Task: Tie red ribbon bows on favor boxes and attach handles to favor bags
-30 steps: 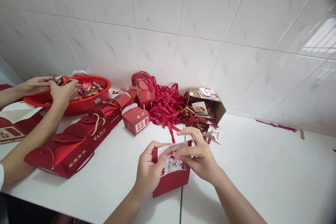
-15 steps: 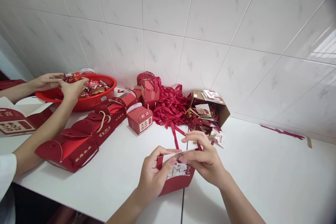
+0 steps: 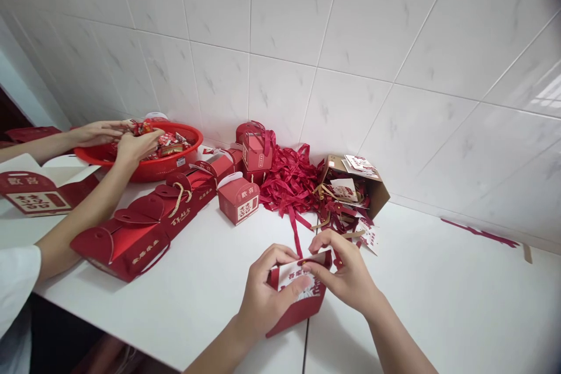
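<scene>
My left hand [image 3: 262, 289] grips a small red gift box [image 3: 294, 318] by its left side, the thumb pressing on a printed card [image 3: 294, 273] that lies against the box's front. My right hand [image 3: 348, 277] is at the box's upper right. Its thumb and curled fingers pinch the card's top edge, beside a small gold-coloured bit. The fingers hide part of the box top. Just behind it, a dark red ribbon [image 3: 296, 236] trails from a heap of red ribbons [image 3: 291, 178].
A tipped cardboard box [image 3: 380, 191] spills cards and ribbons. Several red gift boxes [image 3: 239, 201] stand in a row to the left. A co-worker's hands [image 3: 131, 143] hold wrapped sweets over a red plastic basket [image 3: 193, 149]. Ribbon strips [image 3: 480, 232] lie by the tiled wall.
My right hand's raised fingers have curled down to the box's top edge. The card's printed top shows more now. The whole view has shifted slightly. The co-worker's hands stay over the basket.
</scene>
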Available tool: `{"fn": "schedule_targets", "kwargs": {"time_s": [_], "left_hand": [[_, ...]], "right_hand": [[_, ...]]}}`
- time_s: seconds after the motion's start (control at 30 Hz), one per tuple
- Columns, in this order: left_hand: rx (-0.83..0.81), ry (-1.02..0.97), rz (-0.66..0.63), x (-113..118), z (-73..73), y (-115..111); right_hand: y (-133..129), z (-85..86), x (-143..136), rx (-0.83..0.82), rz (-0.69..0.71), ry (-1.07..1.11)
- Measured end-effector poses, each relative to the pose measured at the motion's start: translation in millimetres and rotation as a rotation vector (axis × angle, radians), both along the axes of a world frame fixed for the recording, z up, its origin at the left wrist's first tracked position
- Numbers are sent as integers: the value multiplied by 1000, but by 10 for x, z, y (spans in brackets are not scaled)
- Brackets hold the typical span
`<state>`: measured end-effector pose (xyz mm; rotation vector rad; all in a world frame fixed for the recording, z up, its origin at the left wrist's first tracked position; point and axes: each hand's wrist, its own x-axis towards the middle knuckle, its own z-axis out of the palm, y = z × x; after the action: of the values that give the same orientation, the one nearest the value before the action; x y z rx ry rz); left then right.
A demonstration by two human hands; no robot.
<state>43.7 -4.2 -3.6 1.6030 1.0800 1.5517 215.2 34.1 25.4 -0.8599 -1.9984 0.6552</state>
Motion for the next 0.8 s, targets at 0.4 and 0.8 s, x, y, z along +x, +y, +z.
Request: {"fn": "schedule_targets", "kwargs": {"time_s": [0.4, 0.8], "left_hand": [[-34, -69, -150, -113, -153, -6], [130, -86, 207, -176, -229, 90]], "right_hand": [[131, -30, 51, -513, 330, -24], [64, 225, 228, -419, 23, -392]]}}
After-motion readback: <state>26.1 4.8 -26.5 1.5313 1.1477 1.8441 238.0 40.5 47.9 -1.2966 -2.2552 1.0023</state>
